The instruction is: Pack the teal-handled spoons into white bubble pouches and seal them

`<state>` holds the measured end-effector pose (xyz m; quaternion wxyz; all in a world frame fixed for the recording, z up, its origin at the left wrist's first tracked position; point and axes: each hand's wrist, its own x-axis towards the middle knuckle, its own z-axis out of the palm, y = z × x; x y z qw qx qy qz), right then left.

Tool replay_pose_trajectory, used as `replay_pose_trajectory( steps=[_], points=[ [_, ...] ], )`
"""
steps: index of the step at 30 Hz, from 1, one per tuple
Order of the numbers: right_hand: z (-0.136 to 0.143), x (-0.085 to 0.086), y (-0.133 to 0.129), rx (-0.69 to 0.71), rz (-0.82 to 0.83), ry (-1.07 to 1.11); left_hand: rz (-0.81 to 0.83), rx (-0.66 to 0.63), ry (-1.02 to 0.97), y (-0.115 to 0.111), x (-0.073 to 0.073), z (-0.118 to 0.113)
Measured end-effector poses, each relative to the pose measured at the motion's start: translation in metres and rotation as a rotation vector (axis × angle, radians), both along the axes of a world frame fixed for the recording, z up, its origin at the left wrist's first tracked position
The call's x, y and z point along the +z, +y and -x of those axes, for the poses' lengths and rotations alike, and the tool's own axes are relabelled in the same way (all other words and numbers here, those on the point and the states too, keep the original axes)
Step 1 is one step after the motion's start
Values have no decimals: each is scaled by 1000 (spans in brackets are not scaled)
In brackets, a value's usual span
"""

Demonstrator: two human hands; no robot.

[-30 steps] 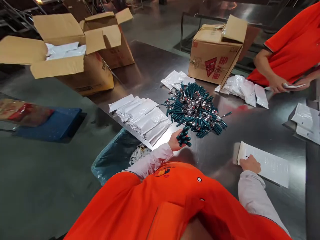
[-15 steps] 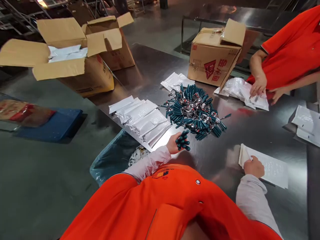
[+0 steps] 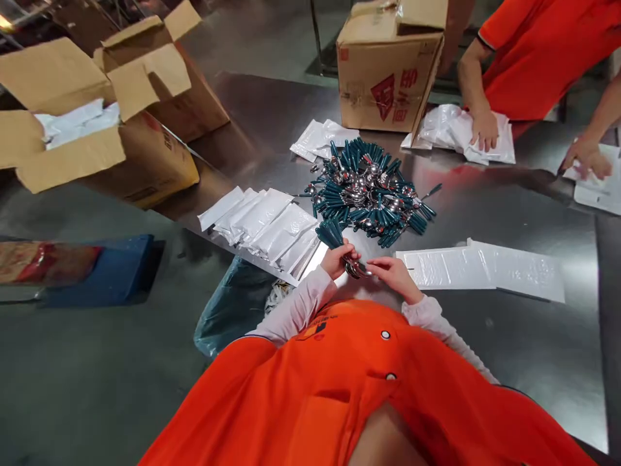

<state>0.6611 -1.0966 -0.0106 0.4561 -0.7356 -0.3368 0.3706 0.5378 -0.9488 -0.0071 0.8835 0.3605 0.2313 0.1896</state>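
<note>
My left hand (image 3: 338, 260) is closed round a bunch of spoons (image 3: 332, 234), their dark green handles fanned toward the pile and their metal bowls toward me. Beside the bowls, my right hand (image 3: 396, 277) has its fingers stretched out, the tips at the edge of the bowls. Beyond both hands lies a large heap of green-handled spoons (image 3: 373, 188) on the metal table (image 3: 490, 223). Right of my right hand, a flat white bag (image 3: 439, 268) overlaps a stack of white bags (image 3: 526, 270). Filled white packets (image 3: 272, 223) lie in an overlapping row to the left.
Open cartons (image 3: 160, 158) stand at the left, one containing white packets. Another carton (image 3: 388, 77) stands behind the heap. Opposite, a co-worker's hand (image 3: 484, 128) rests on white packets (image 3: 449, 127). A lined bin (image 3: 230, 304) sits below the table's left edge.
My right hand has left the white bag stack and come over to the spoons. One bag now extends leftward from the stack. The bunch in my left hand has turned, its handles now pointing away.
</note>
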Motion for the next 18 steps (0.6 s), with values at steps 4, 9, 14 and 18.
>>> replay_pose_trajectory(
  steps=[4, 9, 14, 18],
  points=[
    [9, 6, 13, 101, 72, 186, 75, -35, 7, 1, -1, 5],
    [2, 8, 11, 69, 200, 206, -9, 67, 61, -5, -2, 7],
    [-1, 28, 15, 115, 279, -371, 63, 321, 54, -3, -11, 2],
    [-13, 27, 20, 213, 295, -603, 118, 423, 34, 17, -13, 5]
  ],
)
